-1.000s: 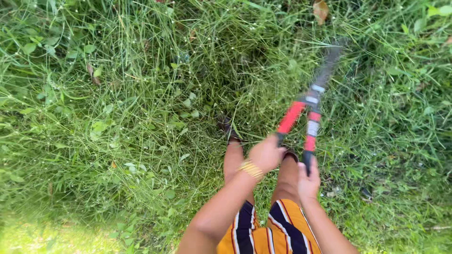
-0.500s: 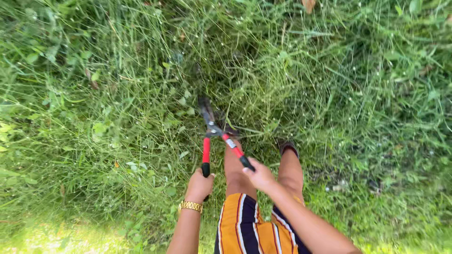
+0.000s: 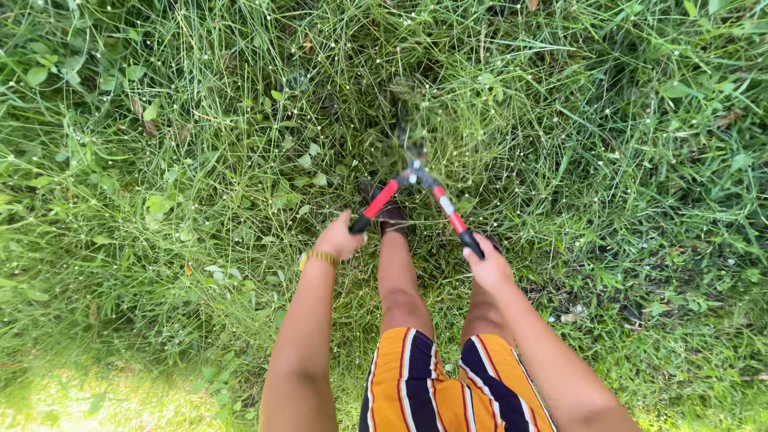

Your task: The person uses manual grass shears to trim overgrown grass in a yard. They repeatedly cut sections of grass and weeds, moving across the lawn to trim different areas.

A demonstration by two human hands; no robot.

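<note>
Where tall grass (image 3: 160,160) fills whole view, standing w/ both legs (image 3: 400,280) in middle, striped orange shorts (image 3: 432,384) at bottom. Red-handled shears (image 3: 416,192) held out front, handles spread wide, blades down in grass, blurred. Left hand (image 3: 340,238) fisted on left handle; right hand (image 3: 488,268) fisted on right. Gold bracelet (image 3: 318,257) on left wrist.

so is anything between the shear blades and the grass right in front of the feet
Nothing visible. The shears, held wide by the left hand and right hand, already have their blurred blades down in the tall grass.
</note>
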